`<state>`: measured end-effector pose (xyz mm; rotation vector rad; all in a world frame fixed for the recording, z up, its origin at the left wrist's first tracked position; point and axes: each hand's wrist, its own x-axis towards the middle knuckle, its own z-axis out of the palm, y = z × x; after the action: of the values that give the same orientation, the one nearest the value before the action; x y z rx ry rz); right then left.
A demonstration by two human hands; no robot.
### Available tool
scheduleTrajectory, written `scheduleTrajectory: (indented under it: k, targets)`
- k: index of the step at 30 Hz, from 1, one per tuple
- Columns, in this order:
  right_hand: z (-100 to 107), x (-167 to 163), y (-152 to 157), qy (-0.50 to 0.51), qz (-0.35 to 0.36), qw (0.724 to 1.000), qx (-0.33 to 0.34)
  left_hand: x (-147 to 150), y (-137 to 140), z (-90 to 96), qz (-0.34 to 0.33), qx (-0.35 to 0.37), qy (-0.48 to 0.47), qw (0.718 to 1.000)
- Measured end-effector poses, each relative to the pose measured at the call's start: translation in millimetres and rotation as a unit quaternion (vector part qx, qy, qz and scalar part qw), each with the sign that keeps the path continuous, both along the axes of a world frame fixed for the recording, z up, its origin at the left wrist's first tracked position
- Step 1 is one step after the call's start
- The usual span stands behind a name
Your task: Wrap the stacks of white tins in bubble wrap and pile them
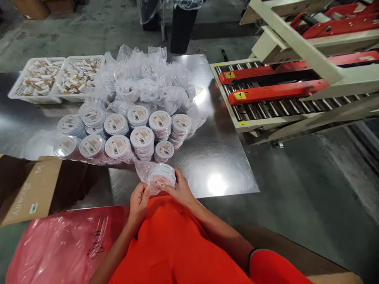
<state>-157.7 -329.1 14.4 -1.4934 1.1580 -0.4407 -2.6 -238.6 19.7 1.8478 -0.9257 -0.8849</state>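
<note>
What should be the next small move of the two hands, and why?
Probably the left hand should draw the bubble wrap further around the stack of round discs, while the right hand steadies it: the left hand appears to pinch the wrap, which lies mostly at the stack's left, and much of the stack looks uncovered.

Head camera: high, facing forward-down
Near: left hand point(139, 200), right hand point(182, 191)
Middle: steel table point(217, 163)
Far: black bin point(183, 29)
</note>
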Motion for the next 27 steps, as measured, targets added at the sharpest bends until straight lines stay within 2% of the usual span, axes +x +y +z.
scheduleTrajectory:
  k: [2,5,7,9,11,15,17,21,24,27]
  targets:
    - [-3,-4,0,0.013,0.015,0.998,-0.059,-2,0,2.3,-0.011,0.009,0.024,1.000]
    - [-5,-8,2,0.044,0.115,0.980,-0.160,-4,-3,3.6,0.038,-0.006,0.022,0.999]
    - [-5,-9,4,0.069,0.165,0.968,-0.178,-4,-6,5.1,0.070,-0.030,0.005,0.997]
    - [-5,-9,4,0.095,0.188,0.963,-0.167,-3,-9,8.3,0.060,-0.060,-0.031,0.996]
    - [-5,-8,4,0.110,0.188,0.965,-0.146,-2,-11,12.7,-0.001,-0.074,-0.088,0.993]
    - [-3,-4,4,0.167,0.163,0.961,-0.146,-6,-11,19.1,-0.122,-0.026,-0.210,0.970]
    - [1,-1,4,0.208,0.174,0.950,-0.157,-10,-13,19.1,-0.130,-0.010,-0.245,0.961]
    - [11,5,2,0.256,0.212,0.931,-0.150,-14,-21,15.4,-0.140,-0.020,-0.300,0.943]
    - [13,7,-1,0.253,0.197,0.943,-0.087,-17,-27,13.4,-0.198,-0.015,-0.329,0.923]
    - [8,9,-1,0.171,0.130,0.977,-0.010,-25,-27,12.5,-0.183,0.030,-0.345,0.920]
